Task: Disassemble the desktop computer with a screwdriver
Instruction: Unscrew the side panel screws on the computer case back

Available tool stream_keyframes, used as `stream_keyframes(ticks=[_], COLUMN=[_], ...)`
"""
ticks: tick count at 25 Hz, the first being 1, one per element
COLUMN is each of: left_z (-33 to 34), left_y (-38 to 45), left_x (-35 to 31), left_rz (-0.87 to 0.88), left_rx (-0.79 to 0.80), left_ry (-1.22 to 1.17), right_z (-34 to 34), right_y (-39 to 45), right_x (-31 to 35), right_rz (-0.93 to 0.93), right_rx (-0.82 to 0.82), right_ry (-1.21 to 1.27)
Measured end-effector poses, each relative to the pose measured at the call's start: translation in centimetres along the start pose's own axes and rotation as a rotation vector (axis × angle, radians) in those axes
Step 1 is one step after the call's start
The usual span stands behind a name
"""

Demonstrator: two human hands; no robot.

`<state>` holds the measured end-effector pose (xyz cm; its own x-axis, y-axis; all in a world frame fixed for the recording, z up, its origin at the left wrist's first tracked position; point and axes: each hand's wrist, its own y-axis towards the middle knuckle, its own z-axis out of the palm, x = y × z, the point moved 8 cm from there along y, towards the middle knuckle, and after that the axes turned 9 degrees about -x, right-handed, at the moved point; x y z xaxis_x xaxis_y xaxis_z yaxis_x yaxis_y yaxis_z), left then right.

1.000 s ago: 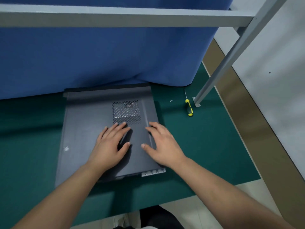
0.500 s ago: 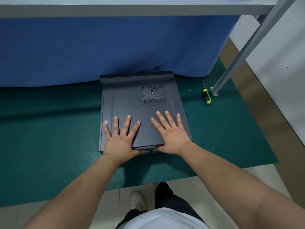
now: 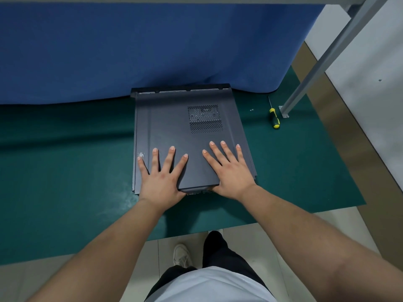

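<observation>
Risk first: side panel [image 3: 174, 136] could slip or jam. Computer [image 3: 248, 149] lies flat on green mat [image 3: 65, 160] on the counter, far edge at 12 o'clock touching the blue curtain [image 3: 130, 51].

Left hand [image 3: 161, 179] at 7 o'clock of the case: grip open, fingers spread flat, palm pressing on the panel's near edge, nothing held. If it pushes harder than its partner, the panel likely skews on its rails and binds. Sticker [image 3: 140, 154] just beside the little finger, no issue.

Right hand [image 3: 229, 173] at 5 o'clock of the case: grip also open, fingers straight, palm on the panel near the rear corner. Flat palms give friction only, so a sudden release could send both hands sliding toward the vent grille [image 3: 205, 118] at 1 o'clock, or shove the whole case into the curtain. Sheet-metal edges under the palms may cut; cannot tell how sharp.

Two tiny screws [image 3: 251, 110] lie loose on the mat at 2 o'clock, near the screwdriver [image 3: 274, 118] and the metal post [image 3: 327, 53]. A jolt or sliding case could scatter them or roll the tool off. Whether any screw is left in the panel, cannot tell; forcing it then would bend it.
</observation>
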<state>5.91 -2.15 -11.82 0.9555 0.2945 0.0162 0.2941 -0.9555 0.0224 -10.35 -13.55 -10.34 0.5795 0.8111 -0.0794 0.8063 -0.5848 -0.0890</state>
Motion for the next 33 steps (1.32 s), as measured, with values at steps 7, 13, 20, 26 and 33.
stream_keyframes(ticks=[7, 13, 20, 26, 33], left_z=[-2.3, -5.8, -9.2, -11.7, -17.6], left_y=[0.6, 1.1, 1.5, 1.3, 2.8], left_x=[0.2, 1.1, 1.8, 1.4, -3.9], left_rz=[-0.001, 0.006, -0.007, 0.068, 0.07], left_rx=[0.097, 0.07, 0.064, 0.11, 0.219], left_ry=[0.023, -0.037, -0.131, -0.293, -0.867], right_z=[-1.5, -6.2, -9.9, -8.9, -16.9], right_y=[0.3, 0.6, -0.3, -1.9, -5.6], right_x=[0.4, -0.5, -10.8, -8.2, -8.4], right_rz=[-0.051, -0.096, 0.684, 0.884, 0.754], right_rx=[0.087, 0.082, 0.014, 0.048, -0.265], right_ry=[-0.001, 0.002, 1.059, 1.945, 1.971])
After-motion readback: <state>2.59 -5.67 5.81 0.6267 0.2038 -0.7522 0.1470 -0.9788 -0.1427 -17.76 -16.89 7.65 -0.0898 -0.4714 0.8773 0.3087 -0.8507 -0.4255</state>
